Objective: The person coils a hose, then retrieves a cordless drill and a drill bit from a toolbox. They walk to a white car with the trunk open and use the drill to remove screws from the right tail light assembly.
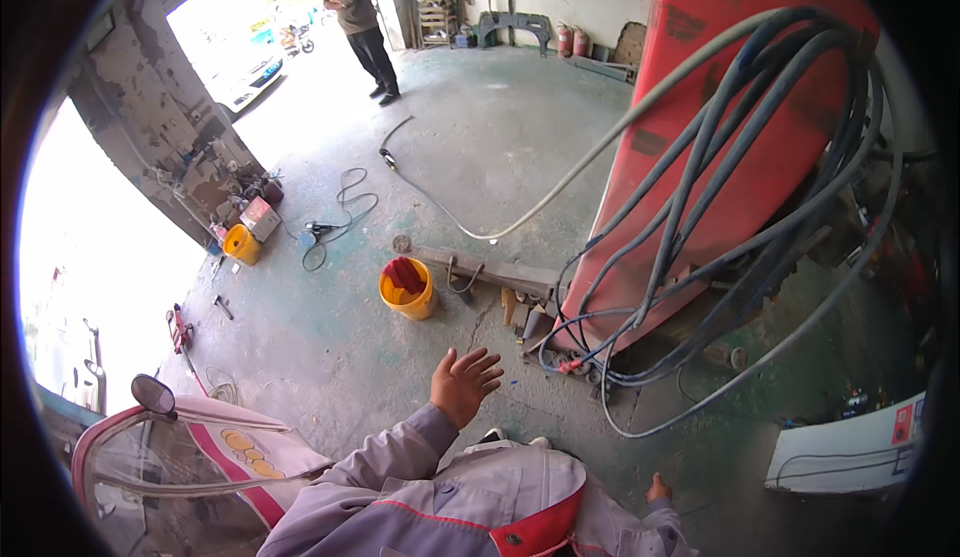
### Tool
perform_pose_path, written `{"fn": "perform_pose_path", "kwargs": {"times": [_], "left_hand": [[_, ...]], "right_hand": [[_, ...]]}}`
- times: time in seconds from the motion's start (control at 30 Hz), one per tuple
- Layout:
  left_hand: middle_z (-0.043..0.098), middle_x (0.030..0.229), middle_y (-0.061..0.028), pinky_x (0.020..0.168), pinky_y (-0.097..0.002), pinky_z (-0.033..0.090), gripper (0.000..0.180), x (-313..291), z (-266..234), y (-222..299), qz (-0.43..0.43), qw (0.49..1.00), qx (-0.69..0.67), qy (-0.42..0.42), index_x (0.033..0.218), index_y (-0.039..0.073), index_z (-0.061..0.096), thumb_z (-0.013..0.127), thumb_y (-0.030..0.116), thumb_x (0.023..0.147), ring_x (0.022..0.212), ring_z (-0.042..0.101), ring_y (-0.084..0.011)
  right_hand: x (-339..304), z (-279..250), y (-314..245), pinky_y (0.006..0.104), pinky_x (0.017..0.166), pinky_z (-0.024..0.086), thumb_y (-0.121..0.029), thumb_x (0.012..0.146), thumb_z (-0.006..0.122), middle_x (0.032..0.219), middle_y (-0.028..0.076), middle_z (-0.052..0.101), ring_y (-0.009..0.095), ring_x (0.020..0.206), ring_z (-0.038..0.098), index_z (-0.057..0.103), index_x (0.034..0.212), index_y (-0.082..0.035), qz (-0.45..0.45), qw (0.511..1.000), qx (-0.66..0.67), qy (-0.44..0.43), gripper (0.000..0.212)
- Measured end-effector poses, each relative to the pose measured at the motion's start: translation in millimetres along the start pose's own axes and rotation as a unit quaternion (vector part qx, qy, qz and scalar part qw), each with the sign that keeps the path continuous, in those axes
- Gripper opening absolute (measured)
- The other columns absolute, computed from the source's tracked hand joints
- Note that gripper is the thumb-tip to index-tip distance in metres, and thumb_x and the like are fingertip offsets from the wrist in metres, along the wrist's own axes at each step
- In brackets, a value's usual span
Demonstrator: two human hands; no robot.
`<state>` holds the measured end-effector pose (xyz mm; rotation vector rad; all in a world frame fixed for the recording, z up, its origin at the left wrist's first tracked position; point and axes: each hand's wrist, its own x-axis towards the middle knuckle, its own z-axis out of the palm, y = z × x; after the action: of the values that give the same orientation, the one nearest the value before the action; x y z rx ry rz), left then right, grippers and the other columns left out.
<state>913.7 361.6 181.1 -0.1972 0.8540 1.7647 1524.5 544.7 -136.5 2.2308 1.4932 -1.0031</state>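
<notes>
My left hand (pixel 466 387) is held out in front of my body, fingers spread, with nothing in it. Beyond it on the floor stands a yellow bucket (pixel 410 307) with a dark red cloth (pixel 403 276) inside. Low at my right side hangs my right hand (pixel 658 489); only a small part shows, and its fingers are mostly hidden. Thick grey and blue hoses (pixel 690 187) hang in loops on a red slanted panel (pixel 640 147) to the right. One grey hose runs across the floor to a dark fitting (pixel 388 158).
A pink and white scooter with a clear windshield (pixel 250 447) stands close on my left. A low beam (pixel 490 269) lies beyond the bucket. A power tool (pixel 318 229) trails its cord. To the right is a white cabinet (pixel 845 447). A person (pixel 358 17) stands near the doorway.
</notes>
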Motion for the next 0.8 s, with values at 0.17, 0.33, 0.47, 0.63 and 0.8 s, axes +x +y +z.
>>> {"fn": "perform_pose_path", "kwargs": {"times": [0.17,0.33,0.47,0.63,0.8], "left_hand": [[0.031,0.163,-0.0220,0.116,-0.0477,0.034,0.088,-7,66,-16,-0.151,0.952,-0.138,-0.228,0.160,0.006,0.030,0.040,0.069,0.099,0.144,0.039,-0.0369],[0.037,0.159,-0.0235,0.112,-0.0472,0.039,0.081,3,152,-80,-0.263,0.912,0.002,-0.313,0.156,0.005,0.038,0.046,0.063,0.099,0.133,0.051,-0.0369],[0.047,0.152,-0.0232,0.103,-0.0462,0.047,0.074,23,202,-171,-0.308,0.854,0.189,-0.375,0.150,0.004,0.045,0.054,0.055,0.098,0.122,0.059,-0.0359],[0.055,0.144,-0.0222,0.098,-0.0449,0.050,0.060,71,241,-315,-0.346,0.789,0.354,-0.363,0.144,0.002,0.051,0.056,0.042,0.100,0.112,0.063,-0.0333],[0.058,0.139,-0.0195,0.096,-0.0500,0.052,0.065,143,301,-458,-0.268,0.813,0.401,-0.326,0.140,0.003,0.051,0.044,0.057,0.105,0.114,0.064,-0.0361]], "right_hand": [[-72,-16,-36,0.0556,0.089,0.045,-0.069,0.096,0.045,0.100,0.034,0.067,0.050,0.100,0.062,0.066,0.094,0.011,-0.109,0.979,0.148,0.083,0.083],[-119,-62,-86,0.0528,0.082,0.046,-0.068,0.098,0.041,0.089,0.024,0.066,0.044,0.088,0.062,0.067,0.094,0.001,-0.155,0.931,0.283,0.172,0.074],[-132,-83,-52,0.0543,0.083,0.046,-0.064,0.100,0.040,0.096,0.024,0.069,0.044,0.092,0.064,0.068,0.100,-0.002,-0.109,0.933,0.287,0.185,0.068],[-127,-77,77,0.0539,0.088,0.048,-0.059,0.101,0.041,0.105,0.025,0.070,0.045,0.102,0.064,0.071,0.105,-0.004,0.002,0.938,0.315,0.142,0.062],[-162,-37,226,0.0497,0.100,0.049,-0.059,0.100,0.048,0.122,0.025,0.067,0.043,0.116,0.063,0.070,0.119,0.000,0.273,0.906,0.318,0.063,0.066]]}}
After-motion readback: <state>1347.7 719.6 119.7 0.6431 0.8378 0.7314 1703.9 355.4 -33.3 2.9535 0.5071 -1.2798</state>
